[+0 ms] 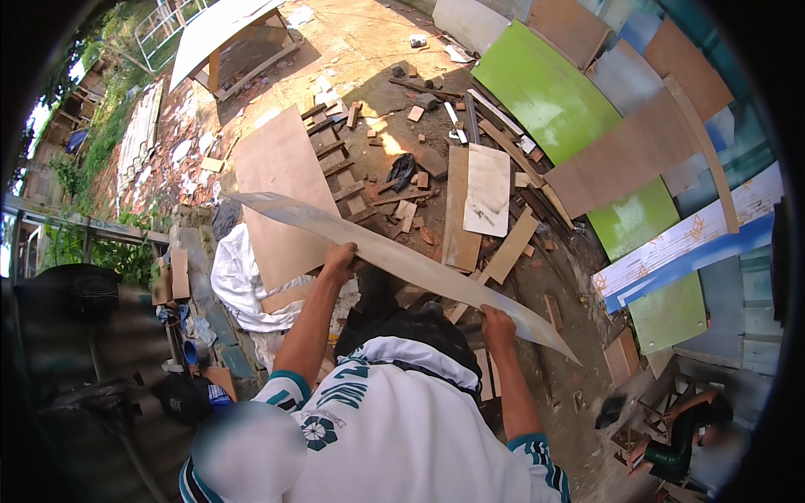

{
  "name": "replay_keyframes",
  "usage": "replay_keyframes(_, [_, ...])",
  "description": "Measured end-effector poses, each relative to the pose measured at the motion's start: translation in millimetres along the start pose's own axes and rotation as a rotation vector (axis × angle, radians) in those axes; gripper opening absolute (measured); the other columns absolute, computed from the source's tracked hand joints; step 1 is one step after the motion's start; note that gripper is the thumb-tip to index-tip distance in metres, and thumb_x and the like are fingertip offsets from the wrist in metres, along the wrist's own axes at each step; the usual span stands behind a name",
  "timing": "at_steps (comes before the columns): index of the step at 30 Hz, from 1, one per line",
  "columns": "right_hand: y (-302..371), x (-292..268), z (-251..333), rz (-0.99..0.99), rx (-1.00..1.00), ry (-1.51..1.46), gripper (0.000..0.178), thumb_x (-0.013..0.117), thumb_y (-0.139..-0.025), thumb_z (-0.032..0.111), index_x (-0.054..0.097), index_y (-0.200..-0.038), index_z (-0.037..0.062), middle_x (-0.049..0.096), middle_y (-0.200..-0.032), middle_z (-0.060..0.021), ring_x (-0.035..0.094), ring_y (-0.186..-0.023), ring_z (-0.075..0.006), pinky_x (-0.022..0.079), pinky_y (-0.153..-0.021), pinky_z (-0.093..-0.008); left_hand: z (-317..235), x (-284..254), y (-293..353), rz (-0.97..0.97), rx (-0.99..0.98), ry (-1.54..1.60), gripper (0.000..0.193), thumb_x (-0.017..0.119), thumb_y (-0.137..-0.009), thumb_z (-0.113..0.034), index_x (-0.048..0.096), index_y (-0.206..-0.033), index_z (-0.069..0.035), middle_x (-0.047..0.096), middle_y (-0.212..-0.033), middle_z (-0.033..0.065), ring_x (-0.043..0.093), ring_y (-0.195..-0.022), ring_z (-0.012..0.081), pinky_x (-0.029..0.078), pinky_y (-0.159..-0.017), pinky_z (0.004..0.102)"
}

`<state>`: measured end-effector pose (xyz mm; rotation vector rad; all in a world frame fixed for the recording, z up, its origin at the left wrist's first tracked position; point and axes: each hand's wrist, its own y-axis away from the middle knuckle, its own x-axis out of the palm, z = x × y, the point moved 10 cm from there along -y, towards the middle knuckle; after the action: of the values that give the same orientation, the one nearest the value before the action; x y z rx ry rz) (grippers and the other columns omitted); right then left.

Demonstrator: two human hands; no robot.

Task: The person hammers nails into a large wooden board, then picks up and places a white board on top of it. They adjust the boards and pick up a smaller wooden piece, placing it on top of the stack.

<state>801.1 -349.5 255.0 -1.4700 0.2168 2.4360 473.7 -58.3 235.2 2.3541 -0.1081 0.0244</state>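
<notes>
A long, thin plywood strip (411,267) spans the space in front of my body, slanting from far left to near right. My left hand (341,261) is closed on its near edge, left of the middle. Farther along the same edge, my right hand (498,325) grips it nearer the right end. Both ends stick out past my hands. Beyond the left part of the strip, a large brown plywood sheet (281,163) lies over a white cloth (233,277), partly hidden by the strip and my left arm.
Wood offcuts (406,215) and scraps litter the ground ahead. A pale panel (487,189) lies on a brown board. Green panels (545,88) and other sheets lean along the right side. A white-topped table (220,38) stands far left. Another person (683,436) sits at lower right.
</notes>
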Motion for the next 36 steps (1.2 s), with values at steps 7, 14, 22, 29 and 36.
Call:
replay_keyframes(7, [17, -19, -10, -0.162, 0.106, -0.040, 0.018, 0.068, -0.085, 0.010, 0.069, -0.103, 0.0088, 0.072, -0.085, -0.0149, 0.069, -0.080, -0.0367, 0.054, -0.073, -0.0482, -28, 28, 34, 0.091, 0.046, -0.099, 0.041, 0.054, -0.100, -0.017, 0.046, -0.133, 0.007, 0.060, -0.132, 0.0207, 0.068, -0.107, 0.0367, 0.061, -0.087, 0.0441])
replay_keyframes(14, [37, -43, -61, -0.142, 0.323, 0.116, 0.011, 0.067, -0.094, 0.018, 0.070, -0.100, 0.0096, 0.071, -0.084, -0.0139, 0.068, -0.076, -0.0372, 0.051, -0.064, -0.0471, 21, -8, 4, 0.078, 0.054, -0.031, 0.031, 0.054, -0.099, -0.026, 0.056, -0.122, -0.005, 0.067, -0.120, 0.0123, 0.069, -0.103, 0.0254, 0.058, -0.087, 0.0395])
replay_keyframes(22, [61, -82, -130, -0.320, 0.496, 0.154, 0.018, 0.063, -0.097, 0.026, 0.072, -0.105, 0.0121, 0.071, -0.084, -0.0159, 0.068, -0.079, -0.0409, 0.051, -0.065, -0.0496, 128, -128, 21, -0.249, -0.111, -0.136, 0.024, 0.048, -0.092, -0.030, 0.055, -0.092, -0.008, 0.067, -0.096, 0.0107, 0.070, -0.089, 0.0283, 0.054, -0.071, 0.0407])
replay_keyframes(29, [68, -95, -160, -0.339, 0.628, 0.235, 0.022, 0.063, -0.098, 0.030, 0.075, -0.105, 0.0139, 0.072, -0.083, -0.0180, 0.068, -0.076, -0.0422, 0.050, -0.063, -0.0501, 188, -201, 84, -0.388, -0.169, -0.421, 0.036, 0.049, -0.094, -0.037, 0.058, -0.081, -0.005, 0.065, -0.078, 0.0107, 0.065, -0.069, 0.0244, 0.048, -0.059, 0.0371])
replay_keyframes(36, [76, -86, -170, -0.354, 0.670, 0.200, 0.022, 0.065, -0.096, 0.030, 0.075, -0.106, 0.0133, 0.072, -0.085, -0.0202, 0.069, -0.079, -0.0414, 0.051, -0.065, -0.0511, 185, -212, 82, -0.428, -0.090, -0.460, 0.044, 0.054, -0.100, -0.038, 0.064, -0.085, 0.003, 0.066, -0.070, 0.0123, 0.064, -0.053, 0.0214, 0.051, -0.049, 0.0334])
